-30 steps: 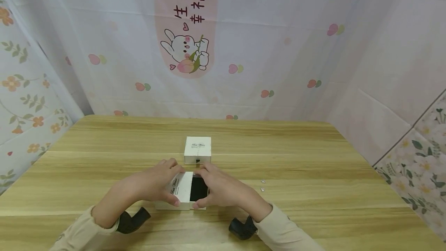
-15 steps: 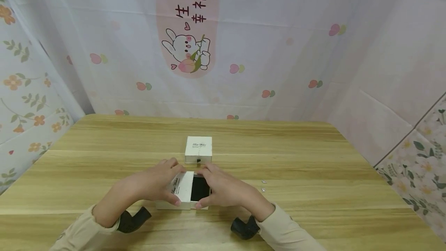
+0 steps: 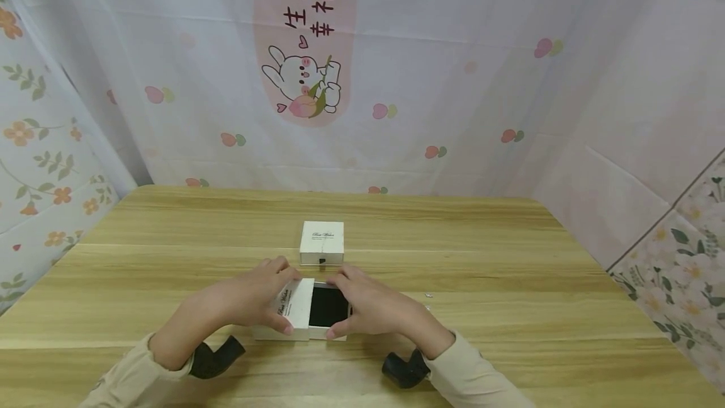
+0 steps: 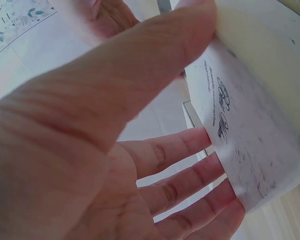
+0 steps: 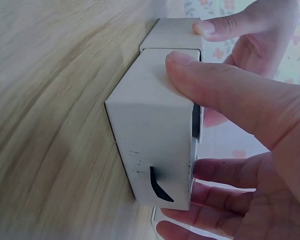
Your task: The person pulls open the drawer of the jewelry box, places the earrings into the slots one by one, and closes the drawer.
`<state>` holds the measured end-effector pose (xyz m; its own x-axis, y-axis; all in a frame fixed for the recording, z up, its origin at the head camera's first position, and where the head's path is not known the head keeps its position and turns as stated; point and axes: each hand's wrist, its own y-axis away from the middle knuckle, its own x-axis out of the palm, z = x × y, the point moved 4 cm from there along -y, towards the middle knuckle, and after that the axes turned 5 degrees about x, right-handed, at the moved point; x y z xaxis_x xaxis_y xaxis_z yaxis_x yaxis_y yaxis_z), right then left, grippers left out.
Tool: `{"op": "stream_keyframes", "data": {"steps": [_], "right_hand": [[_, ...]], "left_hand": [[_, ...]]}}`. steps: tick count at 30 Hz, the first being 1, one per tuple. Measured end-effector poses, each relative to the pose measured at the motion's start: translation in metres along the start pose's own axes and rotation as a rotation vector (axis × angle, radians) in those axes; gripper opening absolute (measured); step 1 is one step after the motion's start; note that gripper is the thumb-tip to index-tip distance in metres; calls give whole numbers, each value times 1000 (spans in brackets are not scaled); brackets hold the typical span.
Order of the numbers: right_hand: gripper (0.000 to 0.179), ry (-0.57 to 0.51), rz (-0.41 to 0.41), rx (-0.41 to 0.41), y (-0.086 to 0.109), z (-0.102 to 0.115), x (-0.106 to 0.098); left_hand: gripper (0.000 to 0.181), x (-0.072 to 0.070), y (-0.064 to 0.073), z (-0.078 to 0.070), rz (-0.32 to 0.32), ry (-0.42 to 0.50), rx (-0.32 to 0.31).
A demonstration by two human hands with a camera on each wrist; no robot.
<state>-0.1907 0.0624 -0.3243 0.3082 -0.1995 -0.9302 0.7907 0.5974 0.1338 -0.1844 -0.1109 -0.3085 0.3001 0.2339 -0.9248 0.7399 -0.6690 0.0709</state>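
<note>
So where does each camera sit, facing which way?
Head: worn on the head, facing forward and down; table, left hand, right hand and sleeves show.
Left wrist: worn there, facing that hand gripping the box cover; part of the right hand shows.
Right wrist: worn there, facing that hand gripping the drawer; left hand beyond.
Head and left wrist both show the cover's lettering.

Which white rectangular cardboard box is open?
The nearer white rectangular cardboard box: its white black-lined drawer sticks partly out, whereas the farther white rectangular cardboard box is closed.
</note>
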Motion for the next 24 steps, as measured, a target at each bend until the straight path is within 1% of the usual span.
{"op": "stream_keyframes", "data": {"steps": [6,12,18,24], "right_hand": [[77,-9,-2,-2,3,-4,-2],[75,-17,-7,-20,5,-6,-3],[75,-19,-2,-14,6,-7,-3],[76,-27,3,-4,8,-8,-3]], "left_hand": [[70,-1,1,-1,-10,-4,15],[71,-1,1,-1,-7,-4,2],[72,-1,0,-2,-4,-10,-13],[72,0,0,-2,-6,-17,-10]]}}
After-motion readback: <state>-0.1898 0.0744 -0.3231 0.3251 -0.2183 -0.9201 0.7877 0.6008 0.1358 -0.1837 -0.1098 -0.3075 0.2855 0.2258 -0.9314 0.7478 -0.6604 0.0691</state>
